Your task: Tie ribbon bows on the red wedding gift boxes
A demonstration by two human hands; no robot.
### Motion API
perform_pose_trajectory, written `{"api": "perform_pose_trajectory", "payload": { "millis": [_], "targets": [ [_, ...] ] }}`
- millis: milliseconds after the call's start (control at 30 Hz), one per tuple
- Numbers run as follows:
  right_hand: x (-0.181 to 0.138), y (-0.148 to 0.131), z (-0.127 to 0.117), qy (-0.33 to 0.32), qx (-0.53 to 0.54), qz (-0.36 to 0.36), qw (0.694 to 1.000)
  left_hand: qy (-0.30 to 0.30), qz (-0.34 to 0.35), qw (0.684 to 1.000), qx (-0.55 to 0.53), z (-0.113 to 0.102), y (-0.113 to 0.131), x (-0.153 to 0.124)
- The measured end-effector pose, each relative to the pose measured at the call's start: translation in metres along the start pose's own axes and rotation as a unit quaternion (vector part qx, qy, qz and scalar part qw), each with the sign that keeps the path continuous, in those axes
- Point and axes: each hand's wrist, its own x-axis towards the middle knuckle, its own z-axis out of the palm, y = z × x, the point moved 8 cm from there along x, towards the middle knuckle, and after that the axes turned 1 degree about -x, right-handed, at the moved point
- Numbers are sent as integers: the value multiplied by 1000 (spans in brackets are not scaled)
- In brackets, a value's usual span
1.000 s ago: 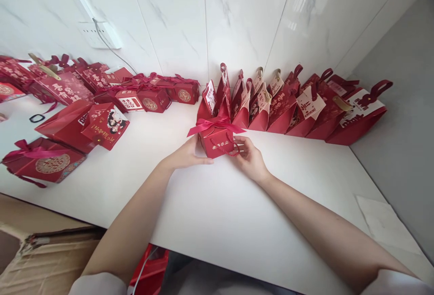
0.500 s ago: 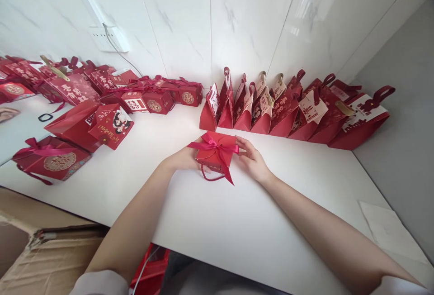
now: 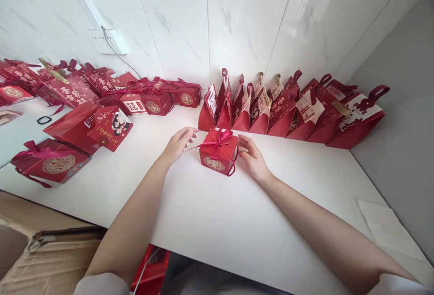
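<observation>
- Small red gift box (image 3: 217, 158) stands upright on white bench (image 3: 210, 213), btwn the two hands, just in front of the row of red bags (image 3: 281, 116).
- On its top there is a pink ribbon bow (image 3: 222, 137); one thin tail goes out twd L hand.
- Front side of box has a round gold print (image 3: 214, 164); a dark red cord handle (image 3: 233, 164) hangs at the R side.
- L hand (image 3: 176, 145) is beside the box, apart from its wall. Its fingers (image 3: 190, 130) are bent & loosely spread; I cannot tell if they touch the ribbon tail.
- R hand (image 3: 253, 158) is close to the other side, by the cord. Its fingers (image 3: 247, 142) are slightly curved, thumb apart; contact w/ box is not clear.
- Bags stand near the tiled wall (image 3: 237, 19), most w/ loop handles on top.
- On L part of bench: more boxes w/ bows (image 3: 158, 103), a bag w/ cartoon pic (image 3: 111, 130), a black band (image 3: 44, 120).
- Below, at L, is a cardboard carton (image 3: 57, 259).
</observation>
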Motion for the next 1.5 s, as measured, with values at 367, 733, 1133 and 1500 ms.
{"api": "perform_pose_trajectory", "payload": {
  "millis": [367,733,1133,1500],
  "targets": [
    [-4,-7,-1,9,55,37,998,42,-1,998,-41,-15,-2,3],
    [-19,-25,24,-157,95,59,981,-104,-20,994,-31,13,11,-9],
    [-10,-13,16,-92,123,48,987,146,26,987,59,-38,41,-12],
    [-9,-10,17,-80,121,65,987,-338,35,887,312,50,100,-30]
  ]
}}
